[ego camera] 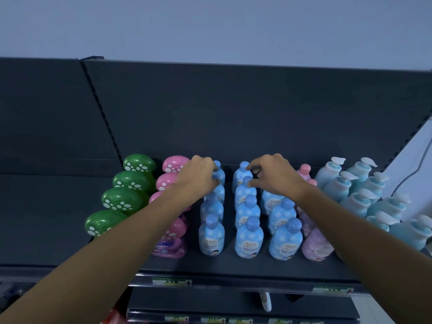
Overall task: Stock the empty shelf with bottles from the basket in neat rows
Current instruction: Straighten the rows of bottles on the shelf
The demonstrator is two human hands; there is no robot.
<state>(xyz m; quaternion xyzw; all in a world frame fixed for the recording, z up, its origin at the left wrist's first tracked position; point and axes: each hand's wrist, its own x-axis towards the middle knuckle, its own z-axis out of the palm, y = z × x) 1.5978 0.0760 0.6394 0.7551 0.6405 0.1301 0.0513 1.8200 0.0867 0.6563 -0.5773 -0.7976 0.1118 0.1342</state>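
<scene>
Background: plain pale wall (210, 24) over a dark grey metal back panel (233, 113). Under it is a dark grey metal shelf deck (233, 265), stocked, with rows running front to back.

Landmark: middle row of blue cloud-print plastic bottles with round blue caps (249, 237). They stand upright, labels forward.

- Just left of the middle row: the left blue row (211, 237), same bottles.
- Just right of it: the right blue row (285, 239), same again.
- Further left: pink bottles with white-spotted mushroom caps (174, 164), then green bottles with white-spotted mushroom caps (121, 199) at the far end.
- Further right, past the right blue row: pale pink bottles with pink caps (315, 242), partly behind your forearm. Beyond them are pale blue pump bottles with white pump heads (355, 202).

Your left hand (198, 176) reaches to the back of the left blue row, fingers curled round the rear blue bottle (220, 175) there, gripping it.

Your right hand (273, 176) sits over the back of the middle row with its fingers bent. The index tip is at the backmost cap and the thumb at the cap in front of it. You cannot tell here whether it holds anything, because the palm covers what lies beneath.

Below the middle row, green-and-white price tags (171, 282) run along the shelf's front edge.
</scene>
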